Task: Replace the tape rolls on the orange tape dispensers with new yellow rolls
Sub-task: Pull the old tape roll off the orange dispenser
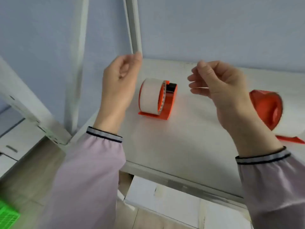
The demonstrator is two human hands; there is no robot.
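Note:
An orange tape dispenser (170, 104) stands on the white shelf (165, 146), loaded with a pale cream roll of tape (150, 96). My left hand (118, 86) hovers just left of it, fingers loosely curled, holding nothing. My right hand (219, 90) hovers to the right of it, fingers loosely bent and empty. A second orange dispenser (267, 109) lies at the right edge behind my right wrist, with no roll visible on it. No yellow roll is in view.
White shelf uprights (133, 25) rise behind the left hand. White boxes (165, 195) sit below the shelf's front edge. A green object (8, 215) lies at the bottom left on the wooden floor. A white cabinet (19, 139) stands at the left.

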